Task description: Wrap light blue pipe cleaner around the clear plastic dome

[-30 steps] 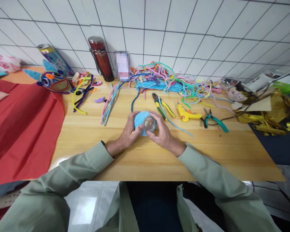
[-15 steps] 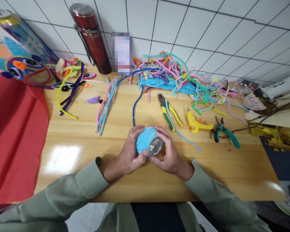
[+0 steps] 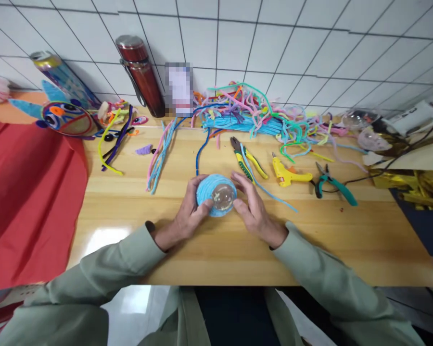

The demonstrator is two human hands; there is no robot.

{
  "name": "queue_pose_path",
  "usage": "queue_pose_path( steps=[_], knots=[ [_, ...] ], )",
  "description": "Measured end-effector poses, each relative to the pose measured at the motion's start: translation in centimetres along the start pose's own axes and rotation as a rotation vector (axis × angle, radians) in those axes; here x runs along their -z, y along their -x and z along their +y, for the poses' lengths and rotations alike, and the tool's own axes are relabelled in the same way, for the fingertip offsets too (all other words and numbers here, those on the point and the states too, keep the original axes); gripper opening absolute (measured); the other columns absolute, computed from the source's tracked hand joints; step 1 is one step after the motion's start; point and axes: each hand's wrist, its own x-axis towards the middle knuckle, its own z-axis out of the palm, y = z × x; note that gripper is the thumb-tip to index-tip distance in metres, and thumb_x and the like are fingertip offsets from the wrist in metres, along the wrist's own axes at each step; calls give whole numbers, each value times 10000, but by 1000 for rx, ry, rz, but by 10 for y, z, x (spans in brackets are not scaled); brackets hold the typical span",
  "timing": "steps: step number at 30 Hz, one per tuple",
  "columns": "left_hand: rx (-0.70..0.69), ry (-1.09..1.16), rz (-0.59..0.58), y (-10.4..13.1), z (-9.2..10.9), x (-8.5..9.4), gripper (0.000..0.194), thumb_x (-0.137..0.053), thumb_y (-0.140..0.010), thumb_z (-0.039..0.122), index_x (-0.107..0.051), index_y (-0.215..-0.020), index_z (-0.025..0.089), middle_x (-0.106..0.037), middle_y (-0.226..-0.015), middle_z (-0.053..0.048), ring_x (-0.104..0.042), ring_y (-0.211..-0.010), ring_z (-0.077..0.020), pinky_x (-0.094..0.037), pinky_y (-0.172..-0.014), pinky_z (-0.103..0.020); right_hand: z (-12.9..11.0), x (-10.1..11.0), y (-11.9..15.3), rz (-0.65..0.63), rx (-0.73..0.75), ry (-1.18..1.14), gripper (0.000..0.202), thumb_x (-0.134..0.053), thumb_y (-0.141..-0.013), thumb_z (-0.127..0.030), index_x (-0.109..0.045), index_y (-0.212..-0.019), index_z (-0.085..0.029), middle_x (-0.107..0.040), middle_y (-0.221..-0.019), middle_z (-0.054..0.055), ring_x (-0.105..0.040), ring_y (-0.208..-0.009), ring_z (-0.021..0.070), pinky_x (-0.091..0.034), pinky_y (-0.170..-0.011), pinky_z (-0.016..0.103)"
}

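Observation:
A clear ball (image 3: pixel 224 197) wrapped round its side in light blue pipe cleaner (image 3: pixel 206 185) is held just above the table, its bare clear part facing up toward me. My left hand (image 3: pixel 191 209) grips it from the left, thumb on the front edge of the wrapping. At the ball's right side is my right hand (image 3: pixel 252 206), thumb and fingers apart; the thumb tip is at the ball's edge, and whether it touches I cannot tell. Behind the ball, a dark blue pipe cleaner (image 3: pixel 197 161) runs back toward the pile.
Yellow-green pliers (image 3: pixel 248 161), a yellow glue gun (image 3: pixel 288 175) and teal cutters (image 3: pixel 334 185) lie to the right. A pile of pipe cleaners (image 3: pixel 245 122), a red flask (image 3: pixel 144 79) and a phone (image 3: pixel 180 89) line the wall. Red cloth (image 3: pixel 32 202) covers the left.
The ball has turned so its clear part faces up more. My right hand's fingers have loosened from it and spread, while the left keeps hold. The view has shifted somewhat.

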Motion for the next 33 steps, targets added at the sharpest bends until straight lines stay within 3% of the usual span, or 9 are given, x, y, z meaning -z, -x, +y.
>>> queue_pose_path(
  steps=[6, 11, 15, 20, 27, 33],
  knots=[
    [50, 77, 118, -10, 1, -4, 579, -546, -1025, 667, -482, -1420, 249, -612, -1323, -86, -600, -1231, -288, -514, -1126, -493, -4, 5, -16, 80, 30, -24, 545, -452, -1118, -609, -534, -1535, -269, -623, -1581, 149, -623, -1446, 326, -572, -1180, 566],
    [29, 97, 66, -25, 3, -12, 501, -534, -1046, 614, -498, -1386, 248, -631, -1302, -74, -612, -1210, -262, -534, -1076, -426, -14, 13, -31, 143, 134, 23, 502, -460, -1117, -612, -589, -1456, -266, -688, -1483, 139, -669, -1376, 305, -603, -1125, 510],
    [-9, 122, 113, -37, -12, -20, 475, -496, -1059, 618, -510, -1358, 249, -643, -1291, -73, -628, -1198, -249, -544, -1064, -413, -1, 10, -28, 153, 145, 28, 504, -475, -1121, -582, -569, -1478, -239, -676, -1493, 159, -655, -1394, 311, -574, -1158, 529],
    [28, 180, 135, -38, -31, -24, 500, -498, -1048, 664, -534, -1344, 263, -662, -1283, -65, -641, -1194, -258, -544, -1064, -406, 13, 3, -17, 73, 90, -69, 583, -549, -1092, -589, -482, -1569, -262, -566, -1624, 168, -597, -1476, 328, -550, -1201, 558],
    [53, 247, 80, -33, -21, -20, 510, -587, -1034, 623, -533, -1390, 261, -628, -1353, -75, -600, -1268, -280, -494, -1143, -444, 13, 1, -15, 68, 74, -73, 620, -684, -1036, -537, -465, -1563, -294, -549, -1634, 155, -586, -1488, 343, -557, -1209, 591],
    [46, 269, 74, -34, -21, -20, 517, -583, -1036, 648, -542, -1374, 259, -645, -1326, -69, -607, -1243, -271, -500, -1124, -439, 15, 4, -14, 52, 84, -101, 567, -589, -1080, -572, -482, -1564, -295, -562, -1621, 146, -597, -1476, 334, -567, -1197, 587]
  ],
)
